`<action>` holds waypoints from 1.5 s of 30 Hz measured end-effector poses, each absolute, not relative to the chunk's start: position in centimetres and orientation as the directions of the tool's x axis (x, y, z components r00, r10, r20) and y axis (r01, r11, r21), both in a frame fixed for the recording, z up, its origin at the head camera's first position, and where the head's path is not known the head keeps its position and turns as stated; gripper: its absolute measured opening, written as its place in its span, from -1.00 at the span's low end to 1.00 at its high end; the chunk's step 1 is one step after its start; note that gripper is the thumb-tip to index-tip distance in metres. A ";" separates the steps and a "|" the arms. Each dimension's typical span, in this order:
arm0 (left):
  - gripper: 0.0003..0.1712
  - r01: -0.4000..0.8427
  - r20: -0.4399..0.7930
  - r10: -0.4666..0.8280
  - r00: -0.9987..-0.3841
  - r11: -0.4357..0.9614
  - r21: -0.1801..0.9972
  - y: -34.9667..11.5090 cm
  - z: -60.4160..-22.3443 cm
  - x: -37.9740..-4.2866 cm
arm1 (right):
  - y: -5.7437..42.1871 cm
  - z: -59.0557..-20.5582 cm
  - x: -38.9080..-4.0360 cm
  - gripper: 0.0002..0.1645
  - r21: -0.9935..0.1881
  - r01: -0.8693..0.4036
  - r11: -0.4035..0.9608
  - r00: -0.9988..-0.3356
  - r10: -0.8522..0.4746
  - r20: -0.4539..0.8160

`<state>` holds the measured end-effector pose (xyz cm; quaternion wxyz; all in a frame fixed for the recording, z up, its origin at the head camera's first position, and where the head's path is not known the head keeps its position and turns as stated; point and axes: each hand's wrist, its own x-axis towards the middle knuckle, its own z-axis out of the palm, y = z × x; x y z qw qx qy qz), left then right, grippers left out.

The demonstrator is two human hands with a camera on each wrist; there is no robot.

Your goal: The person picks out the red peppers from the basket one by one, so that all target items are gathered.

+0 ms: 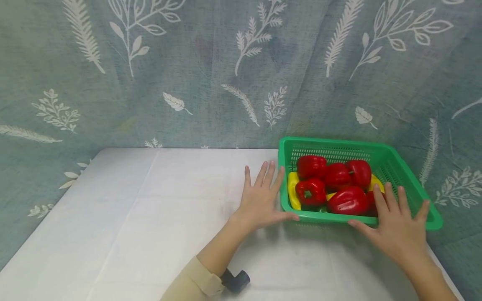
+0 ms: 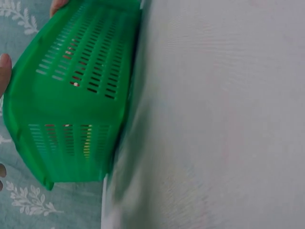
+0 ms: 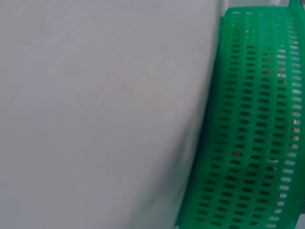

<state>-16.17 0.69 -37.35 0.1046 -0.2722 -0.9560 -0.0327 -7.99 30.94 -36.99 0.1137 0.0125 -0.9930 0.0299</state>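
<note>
A green plastic basket (image 1: pixel 320 216) stands at the right of the white table. Several red bell peppers (image 1: pixel 348 200) lie in it, with a yellow banana-like piece (image 1: pixel 293 191) along its left wall and more yellow partly covered. My left hand (image 1: pixel 260 202) is at the basket's front left corner, fingers spread and straight, thumb over the front rim. Fingers spread too, my right hand (image 1: pixel 401 228) reaches over the front rim near the right end and hides part of the contents. Whether either hand presses the rim I cannot tell. The slotted basket walls fill part of both wrist views.
A white cloth (image 1: pixel 180 234) covers the table, which stretches left of the basket. Behind it hangs a grey-green curtain (image 1: pixel 211 83) with white leaf prints. A dark device (image 1: pixel 236 281) sits at my left wrist, below the beige sleeve (image 1: pixel 193 280).
</note>
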 end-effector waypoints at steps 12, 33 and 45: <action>0.26 0.539 0.197 0.516 -0.833 0.839 0.081 2.0 -37.6 -16.5 | 34.1 -37.5 -7.5 0.32 -0.067 0.087 0.994 -0.982 0.097 0.162; 0.23 0.440 0.081 0.479 -0.874 0.710 0.550 2.5 -38.7 -16.7 | 39.3 -37.8 -6.7 0.31 -0.160 0.268 0.950 -0.944 0.292 0.155; 0.23 0.226 0.012 0.476 -0.880 0.396 0.890 2.6 -39.8 -16.7 | 40.9 -39.3 -7.8 0.15 -0.444 0.360 0.820 -0.922 0.384 -0.038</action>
